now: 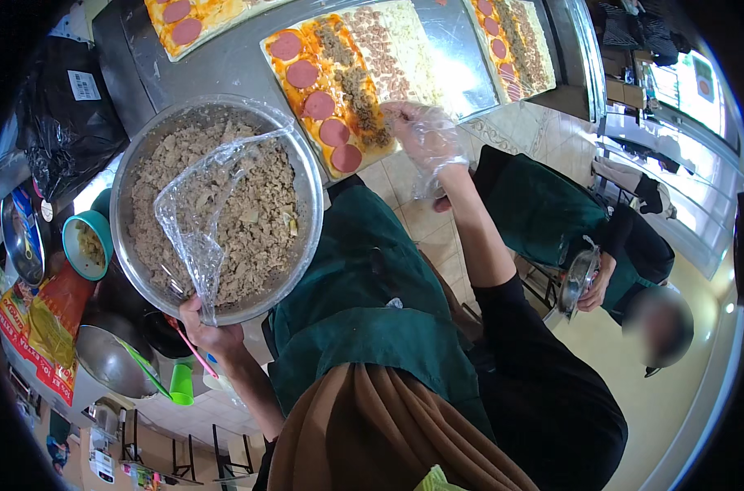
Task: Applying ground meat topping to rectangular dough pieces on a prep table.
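Observation:
My left hand [209,331] grips the lower rim of a large steel bowl [121,245] of cooked ground meat [255,221], and holds it tilted toward me. Crumpled clear plastic wrap [191,245] lies over part of the meat. My right hand [424,138], in a clear plastic glove, is over the near edge of a rectangular pizza [387,67]. Its fingertips are by the strip of ground meat; whether they pinch any is hard to tell. Red sauce, round sausage slices [318,105], ground meat, chopped pinkish meat and pale shredded cheese lie in rows on that dough.
More topped pizzas lie at the left [188,27] and right [507,49] of the steel table [224,67]. A co-worker [543,202] at right holds a metal bowl [579,279]. A teal bowl [71,245], an empty metal bowl [111,362] and a green cup [181,383] stand at left.

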### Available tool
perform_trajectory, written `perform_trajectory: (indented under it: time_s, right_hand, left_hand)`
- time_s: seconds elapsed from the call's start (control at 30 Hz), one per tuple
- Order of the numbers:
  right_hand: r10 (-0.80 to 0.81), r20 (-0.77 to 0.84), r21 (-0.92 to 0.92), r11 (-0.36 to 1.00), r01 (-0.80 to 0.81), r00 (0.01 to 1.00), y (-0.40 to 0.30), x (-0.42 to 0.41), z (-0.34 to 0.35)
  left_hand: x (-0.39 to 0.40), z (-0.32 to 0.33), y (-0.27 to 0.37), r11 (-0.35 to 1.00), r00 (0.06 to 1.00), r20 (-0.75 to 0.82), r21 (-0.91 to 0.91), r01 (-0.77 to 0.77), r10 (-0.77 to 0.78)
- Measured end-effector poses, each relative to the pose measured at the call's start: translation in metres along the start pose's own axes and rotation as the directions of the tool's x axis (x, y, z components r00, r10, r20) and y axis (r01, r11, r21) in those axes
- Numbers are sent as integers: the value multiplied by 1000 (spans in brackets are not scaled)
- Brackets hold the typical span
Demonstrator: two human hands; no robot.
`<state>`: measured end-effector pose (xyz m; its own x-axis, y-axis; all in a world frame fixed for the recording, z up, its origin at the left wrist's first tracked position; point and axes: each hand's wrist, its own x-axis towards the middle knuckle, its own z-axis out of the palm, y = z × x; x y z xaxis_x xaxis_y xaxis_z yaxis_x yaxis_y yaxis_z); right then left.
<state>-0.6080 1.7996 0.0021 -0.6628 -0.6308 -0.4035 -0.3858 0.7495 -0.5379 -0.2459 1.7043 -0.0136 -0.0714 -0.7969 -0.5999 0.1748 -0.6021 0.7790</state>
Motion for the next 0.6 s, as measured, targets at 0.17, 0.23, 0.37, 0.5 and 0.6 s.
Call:
perform_trajectory:
  time_s: [0.17,0.23,0.37,0.5,0.6]
  right_hand:
    - [-316,-108,-254,926,281,943,28,11,19]
    - [-244,-103,-262,942,211,964,23,11,21]
    - [-157,-103,-208,969,133,982,17,15,20]
    - [-152,-116,-170,977,131,982,13,20,20]
    - [-194,-121,-209,964,166,973,11,26,20]
  left_hand:
    - [1,5,4,986,997,-56,-157,52,-62]
    - [3,-5,-1,991,998,-52,-130,29,-36]
    - [2,4,3,984,996,-58,-163,64,-74]
    - [4,1,3,982,993,-72,-174,78,-92]
    - [5,-5,-1,990,996,-77,-134,31,-42]
